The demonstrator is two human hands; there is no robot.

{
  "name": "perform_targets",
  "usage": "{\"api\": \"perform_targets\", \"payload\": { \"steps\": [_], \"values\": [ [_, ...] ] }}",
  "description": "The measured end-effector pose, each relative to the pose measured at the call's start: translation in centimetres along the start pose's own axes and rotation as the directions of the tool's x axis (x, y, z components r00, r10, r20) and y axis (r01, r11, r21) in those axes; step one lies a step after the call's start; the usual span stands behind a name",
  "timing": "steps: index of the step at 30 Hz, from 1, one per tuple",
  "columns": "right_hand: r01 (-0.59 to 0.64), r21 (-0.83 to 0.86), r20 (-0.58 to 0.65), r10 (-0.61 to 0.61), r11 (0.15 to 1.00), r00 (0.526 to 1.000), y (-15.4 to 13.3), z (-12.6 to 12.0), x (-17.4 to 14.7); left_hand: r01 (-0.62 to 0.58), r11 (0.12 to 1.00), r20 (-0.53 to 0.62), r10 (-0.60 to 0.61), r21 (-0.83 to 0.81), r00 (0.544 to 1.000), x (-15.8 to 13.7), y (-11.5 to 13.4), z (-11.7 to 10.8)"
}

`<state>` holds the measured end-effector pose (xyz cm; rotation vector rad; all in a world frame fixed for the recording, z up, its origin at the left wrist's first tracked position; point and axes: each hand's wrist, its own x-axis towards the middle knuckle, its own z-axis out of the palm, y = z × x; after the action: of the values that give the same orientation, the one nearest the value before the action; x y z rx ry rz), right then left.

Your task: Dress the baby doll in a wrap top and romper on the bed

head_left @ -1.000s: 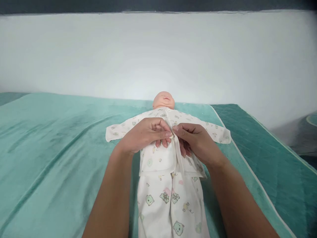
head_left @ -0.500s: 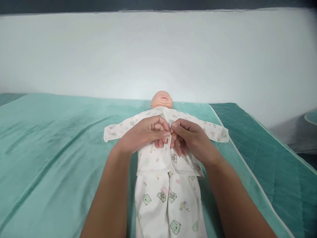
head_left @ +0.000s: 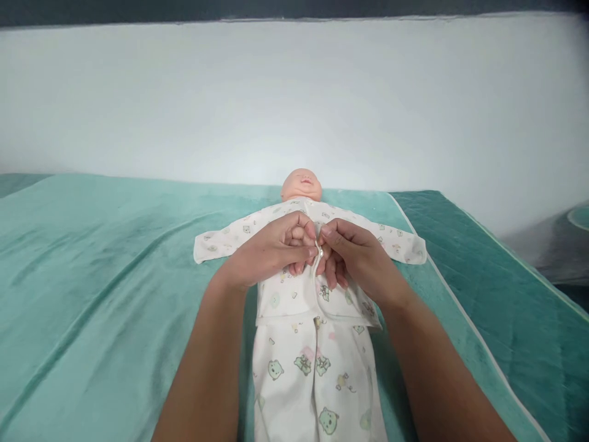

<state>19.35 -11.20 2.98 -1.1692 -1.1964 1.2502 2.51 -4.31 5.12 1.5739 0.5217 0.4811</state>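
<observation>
A baby doll [head_left: 302,185] lies on its back, dressed in a white printed shirt [head_left: 288,301] and matching white printed trousers [head_left: 340,374]. Over its chest, my left hand [head_left: 280,245] pinches one front edge of the shirt between thumb and forefinger. Right beside it, my right hand [head_left: 352,252] pinches the other front edge. Between my fingertips shows a small shiny white button [head_left: 321,252]. Below my hands the shirt's front edges run down to the hem. The doll's sleeves stretch out to both sides.
A light green sheet [head_left: 115,294] with a few creases lies under the doll. Darker green quilted bedding [head_left: 497,282] shows along the right side. A white wall [head_left: 294,98] rises behind the doll's head.
My fingertips have parted slightly at the shirt front, and the button now shows between them. Both hands stay over the chest; the doll lies as before.
</observation>
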Motion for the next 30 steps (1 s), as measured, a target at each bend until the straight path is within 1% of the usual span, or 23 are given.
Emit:
{"api": "perform_targets", "payload": {
  "steps": [5,8,11,15,21,26,30],
  "values": [
    [-0.006,0.011,-0.021,0.006,1.000,1.000,0.05,0.13,0.02,-0.014,1.000,-0.054,0.015,0.016,0.998,-0.07,0.20,0.39],
    [-0.012,0.029,-0.031,0.012,1.000,0.999,0.20,0.15,0.11,-0.009,1.000,-0.063,0.010,0.019,0.998,-0.12,0.21,0.36],
    [-0.012,0.053,-0.025,0.013,0.999,1.000,0.43,0.05,0.23,0.005,1.000,-0.044,-0.004,0.020,0.999,-0.12,0.16,0.15],
    [0.011,0.094,-0.012,-0.009,0.996,1.000,0.66,-0.16,0.29,0.043,0.997,0.020,-0.044,0.060,0.999,-0.12,0.13,-0.18],
    [0.008,0.040,-0.006,-0.008,0.999,1.000,0.23,0.16,0.09,0.040,0.986,0.064,-0.051,0.159,0.997,-0.31,0.26,-0.30],
    [0.000,-0.014,-0.025,0.000,1.000,1.000,-0.02,0.43,-0.04,0.035,0.968,0.061,-0.052,0.250,0.997,-0.61,0.51,-0.06],
    [-0.002,-0.017,-0.024,0.002,1.000,1.000,0.06,0.37,-0.06,0.044,0.960,0.053,-0.061,0.277,0.997,-0.68,0.74,0.31]
  ]
}}
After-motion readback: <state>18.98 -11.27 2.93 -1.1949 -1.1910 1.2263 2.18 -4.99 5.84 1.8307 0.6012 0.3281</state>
